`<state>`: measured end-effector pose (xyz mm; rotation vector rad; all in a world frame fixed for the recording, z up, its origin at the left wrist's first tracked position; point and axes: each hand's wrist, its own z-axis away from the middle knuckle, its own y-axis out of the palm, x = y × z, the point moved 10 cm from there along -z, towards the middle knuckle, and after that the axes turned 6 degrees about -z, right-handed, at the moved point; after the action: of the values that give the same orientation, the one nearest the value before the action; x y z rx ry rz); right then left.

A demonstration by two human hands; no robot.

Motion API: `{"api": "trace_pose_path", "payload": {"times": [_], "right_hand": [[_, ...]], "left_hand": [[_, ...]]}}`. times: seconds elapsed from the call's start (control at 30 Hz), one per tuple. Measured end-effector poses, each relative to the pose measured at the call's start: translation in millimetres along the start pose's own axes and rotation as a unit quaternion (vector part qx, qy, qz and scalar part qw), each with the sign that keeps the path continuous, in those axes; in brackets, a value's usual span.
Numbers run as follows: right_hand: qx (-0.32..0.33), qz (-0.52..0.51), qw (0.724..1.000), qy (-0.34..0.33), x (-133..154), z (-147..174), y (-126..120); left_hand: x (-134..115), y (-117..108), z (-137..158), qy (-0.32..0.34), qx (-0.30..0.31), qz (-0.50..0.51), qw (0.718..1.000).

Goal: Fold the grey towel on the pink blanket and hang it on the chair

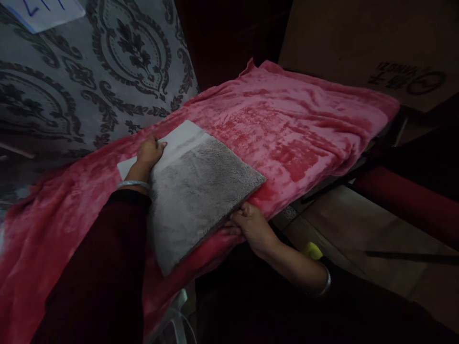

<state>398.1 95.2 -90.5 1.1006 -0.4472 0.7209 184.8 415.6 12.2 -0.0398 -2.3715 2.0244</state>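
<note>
A grey plush cloth (204,181) lies over a flat white board (181,136), whose bare strip shows along the far left side. My left hand (149,152) is closed on the board near the cloth's edge, with the thumb resting on the white surface. At the near right edge, my right hand (251,227) pinches the grey cloth between thumb and fingers. Some of its fingers reach beneath that edge and are partly hidden. Both cloth and board rest on a pink plush blanket (279,114).
The blanket drapes over a raised narrow surface. A patterned grey wall (118,62) with a white paper sheet (46,12) rises at the left. A large cardboard box (358,48) stands at the back right. Tiled floor (344,224) and a red bar (405,203) show at the right.
</note>
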Motion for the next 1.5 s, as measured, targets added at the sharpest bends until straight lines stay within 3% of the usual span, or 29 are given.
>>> {"api": "trace_pose_path", "payload": {"times": [0.13, 0.2, 0.3, 0.37, 0.47, 0.57, 0.7, 0.8, 0.97, 1.1, 1.27, 1.4, 1.5], "right_hand": [[0.004, 0.006, 1.000, -0.001, 0.9, -1.0, 0.5], [0.000, 0.007, 1.000, 0.001, 0.9, -1.9, -0.8], [0.004, 0.005, 1.000, 0.010, -0.1, -2.7, -1.0], [0.008, -0.003, 1.000, 0.014, 0.3, -2.1, -1.2], [0.016, -0.027, 0.999, 0.017, 3.3, 0.2, -2.3], [0.047, -0.054, 0.997, 0.026, 6.7, 2.5, 2.3], [0.062, -0.057, 0.995, 0.047, 7.3, 2.0, 8.3], [0.038, -0.055, 0.997, 0.040, 9.7, -1.3, 8.7], [0.001, -0.048, 0.998, 0.039, 14.3, 0.4, 15.8], [-0.023, -0.036, 0.998, 0.038, 18.1, 7.0, 21.2], [-0.043, -0.029, 0.998, 0.027, 28.5, 0.6, 2.8], [-0.074, -0.028, 0.996, -0.026, 59.4, -17.2, -28.2], [-0.075, 0.027, 0.995, -0.055, 85.3, -29.6, -40.2]], "left_hand": [[-8.8, -3.6, 8.8, 0.002, 0.021, -0.014, 1.000], [-18.2, -16.0, 17.0, 0.018, 0.000, -0.023, 1.000], [-39.7, -40.8, 39.1, 0.080, -0.058, -0.017, 0.995], [-58.2, -48.3, 63.9, 0.151, -0.056, 0.007, 0.987], [-85.2, -52.1, 124.8, 0.275, -0.021, 0.054, 0.960], [-101.9, -54.4, 208.4, 0.359, 0.010, 0.079, 0.930], [-104.5, -54.6, 302.8, 0.357, -0.036, 0.034, 0.933], [-103.5, -48.2, 337.6, 0.326, -0.090, -0.011, 0.941], [-99.0, -43.9, 336.5, 0.227, -0.149, -0.056, 0.961], [-98.1, -48.0, 329.2, 0.174, -0.163, -0.090, 0.967], [-94.9, -51.9, 332.5, 0.185, -0.161, -0.113, 0.963], [-92.8, -50.0, 338.0, 0.201, -0.166, -0.108, 0.959], [-93.8, -45.1, 338.4, 0.201, -0.160, -0.105, 0.961]]}}
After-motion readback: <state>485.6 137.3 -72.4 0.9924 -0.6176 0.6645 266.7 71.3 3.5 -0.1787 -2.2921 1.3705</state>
